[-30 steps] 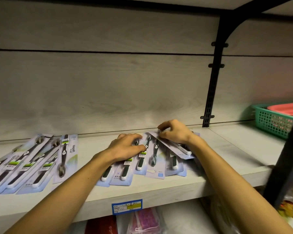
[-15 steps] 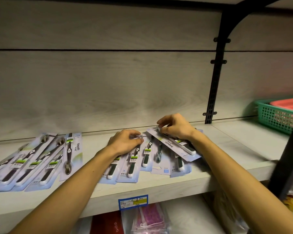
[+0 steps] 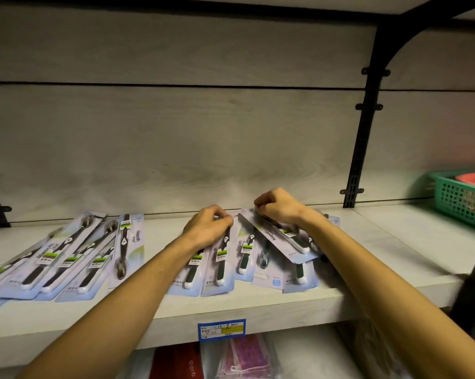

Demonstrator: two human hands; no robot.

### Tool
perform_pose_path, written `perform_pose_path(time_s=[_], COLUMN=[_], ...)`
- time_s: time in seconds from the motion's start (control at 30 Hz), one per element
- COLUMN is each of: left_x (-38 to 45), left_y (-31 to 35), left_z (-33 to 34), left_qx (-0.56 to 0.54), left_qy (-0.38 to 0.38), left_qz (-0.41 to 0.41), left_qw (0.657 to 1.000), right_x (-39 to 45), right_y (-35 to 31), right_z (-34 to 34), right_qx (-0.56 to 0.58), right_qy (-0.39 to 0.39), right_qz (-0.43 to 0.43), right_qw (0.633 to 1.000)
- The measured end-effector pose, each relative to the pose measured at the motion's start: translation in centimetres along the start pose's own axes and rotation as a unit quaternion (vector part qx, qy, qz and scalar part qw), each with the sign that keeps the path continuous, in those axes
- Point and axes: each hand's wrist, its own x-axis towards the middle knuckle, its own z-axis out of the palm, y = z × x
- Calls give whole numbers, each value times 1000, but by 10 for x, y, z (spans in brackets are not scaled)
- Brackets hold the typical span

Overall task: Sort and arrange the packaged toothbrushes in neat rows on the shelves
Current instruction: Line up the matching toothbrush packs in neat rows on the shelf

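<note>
Several packaged toothbrushes with pale blue cards lie on a light wooden shelf [image 3: 395, 242]. A fanned group [image 3: 67, 258] rests at the left. A second row [image 3: 247, 258] lies in the middle under my hands. My left hand [image 3: 207, 227] pinches the top end of one pack in that row [image 3: 221, 255]. My right hand [image 3: 278, 205] grips the top end of a slanted pack [image 3: 281, 242] that lies crosswise over the row's right side.
A green mesh basket [image 3: 460, 201] with a red item inside stands at the far right of the shelf. A black bracket post [image 3: 364, 127] runs up the back panel. A blue and yellow price label [image 3: 221, 329] is on the shelf's front edge. Packaged goods sit below.
My right hand has lifted the slanted pack's top end slightly and closed on it. My left hand curled from flat on the packs to pinching one pack's top.
</note>
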Motion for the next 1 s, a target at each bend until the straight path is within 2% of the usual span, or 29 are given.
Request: perform_pose_path(time_s=[0.23,0.33,0.4,0.5,0.67,0.77,0.9,1.0], left_x=[8,6,5,2,-2,0,4,3], left_y=[1,1,-1,-4,-4,-6,-4,-6], left_z=[-1,-1,-3,-5,-3,-1,-1,-1], left_qx=[-23,-32,12,134,160,146,74,103], left_qy=[2,9,10,26,6,9,38,21], left_qz=[-4,-6,1,26,48,48,29,32], left_qw=[1000,999,1000,990,986,988,996,994], right_x=[0,2,2,2,-4,-8,-12,-10], right_y=[1,1,2,5,7,7,4,4], right_z=[16,21,24,24,22,21,24,24], right_qx=[40,24,-14,-62,-108,-118,-145,-165], right_qy=[-15,10,21,35,18,2,-16,-29], right_qz=[-29,-43,-53,-51,-35,-16,-32,-35], right_qw=[999,999,998,996,993,993,989,985])
